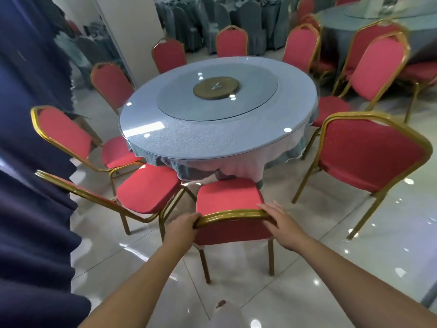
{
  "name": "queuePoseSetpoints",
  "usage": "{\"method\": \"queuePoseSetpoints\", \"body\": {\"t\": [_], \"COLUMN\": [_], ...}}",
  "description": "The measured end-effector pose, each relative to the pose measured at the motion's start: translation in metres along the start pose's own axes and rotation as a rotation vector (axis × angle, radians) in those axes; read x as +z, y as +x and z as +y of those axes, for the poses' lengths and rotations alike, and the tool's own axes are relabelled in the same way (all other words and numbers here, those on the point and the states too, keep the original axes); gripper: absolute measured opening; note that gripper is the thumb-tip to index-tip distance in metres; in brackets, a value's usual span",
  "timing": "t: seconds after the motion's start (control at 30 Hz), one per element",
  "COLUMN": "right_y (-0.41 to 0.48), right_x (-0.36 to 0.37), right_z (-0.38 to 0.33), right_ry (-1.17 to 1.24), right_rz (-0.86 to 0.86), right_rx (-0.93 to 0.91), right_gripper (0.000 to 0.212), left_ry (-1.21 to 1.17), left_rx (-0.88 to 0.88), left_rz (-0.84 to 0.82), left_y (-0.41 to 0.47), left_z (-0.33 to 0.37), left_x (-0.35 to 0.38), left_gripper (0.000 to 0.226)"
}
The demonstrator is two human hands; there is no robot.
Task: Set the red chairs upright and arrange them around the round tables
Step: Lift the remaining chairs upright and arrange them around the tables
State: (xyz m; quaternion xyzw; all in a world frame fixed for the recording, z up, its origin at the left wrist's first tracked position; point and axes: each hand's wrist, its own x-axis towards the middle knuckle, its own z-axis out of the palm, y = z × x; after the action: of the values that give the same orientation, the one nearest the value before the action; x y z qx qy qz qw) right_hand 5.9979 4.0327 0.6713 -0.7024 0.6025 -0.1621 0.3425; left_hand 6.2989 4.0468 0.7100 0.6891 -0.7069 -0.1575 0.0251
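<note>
Far left: a dark blue curtain, hanging in folds.

Next to it, a left chair, red with a gold frame, upright, seat turned to the round table. Just in front, a near left chair, upright too, seat close beside the next seat.

Then the left hand, fingers curled together round the left end of the gold top rail of the middle chair.

Middle chair standing upright on the shiny floor, seat facing the table, front edge right by the hanging tablecloth.

On the right end of the same rail, the right hand. Fingers close together over the top, thumb on the near side of the red back, rail held in between.

Behind, the round table with a glass turntable in the middle. More red chairs standing round its far side.

To the right, a big chair, upright, near the table, back turned this way.

Top right, a second table, with red chairs beside it.
</note>
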Motion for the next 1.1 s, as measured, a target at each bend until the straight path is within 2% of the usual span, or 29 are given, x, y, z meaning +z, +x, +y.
{"method": "queuePoseSetpoints", "body": {"t": [0.23, 0.3, 0.33, 0.4, 0.43, 0.5, 0.6, 0.77, 0.87, 0.93, 1.0, 1.1], "right_y": [0.031, 0.041, 0.044, 0.045, 0.045, 0.044, 0.051, 0.074, 0.088, 0.098, 0.111, 0.140], "right_x": [-0.011, -0.027, -0.039, -0.069, -0.086, -0.127, -0.199, -0.315, -0.364, -0.384, -0.394, -0.411], "right_z": [0.014, 0.018, 0.023, 0.041, 0.054, 0.086, 0.133, 0.189, 0.219, 0.243, 0.270, 0.316], "right_ry": [0.050, 0.070, 0.088, 0.119, 0.122, 0.129, 0.100, -0.059, -0.130, -0.223, -0.295, -0.304], "right_rz": [0.044, -0.009, -0.032, -0.038, -0.015, 0.055, 0.181, 0.365, 0.517, 0.485, 0.346, 0.196], "right_rx": [-0.034, -0.041, -0.038, 0.000, 0.030, 0.120, 0.244, 0.345, 0.395, 0.444, 0.515, 0.559], "right_gripper": [0.046, 0.048, 0.050, 0.056, 0.057, 0.057, 0.057, 0.059, 0.068, 0.079, 0.092, 0.105], "left_ry": [-0.026, -0.033, -0.115, -0.310, -0.376, -0.532, -0.582, -0.533, -0.424, -0.432, -0.429, -0.262], "left_rx": [-0.046, -0.068, -0.071, -0.059, -0.037, 0.005, 0.066, 0.228, 0.364, 0.429, 0.477, 0.423], "left_rz": [-0.035, -0.167, -0.278, -0.485, -0.508, -0.449, -0.360, -0.396, -0.351, -0.314, -0.330, -0.354], "left_y": [0.029, 0.048, 0.058, 0.077, 0.091, 0.128, 0.204, 0.313, 0.364, 0.389, 0.416, 0.468], "left_z": [0.010, 0.016, 0.021, 0.044, 0.060, 0.100, 0.177, 0.322, 0.405, 0.451, 0.490, 0.532], "left_x": [-0.012, -0.018, -0.022, -0.034, -0.037, -0.038, -0.026, -0.007, -0.006, -0.002, 0.010, 0.037], "left_gripper": [0.032, 0.027, 0.028, 0.045, 0.053, 0.052, 0.028, 0.061, 0.079, 0.087, 0.088, 0.092]}}
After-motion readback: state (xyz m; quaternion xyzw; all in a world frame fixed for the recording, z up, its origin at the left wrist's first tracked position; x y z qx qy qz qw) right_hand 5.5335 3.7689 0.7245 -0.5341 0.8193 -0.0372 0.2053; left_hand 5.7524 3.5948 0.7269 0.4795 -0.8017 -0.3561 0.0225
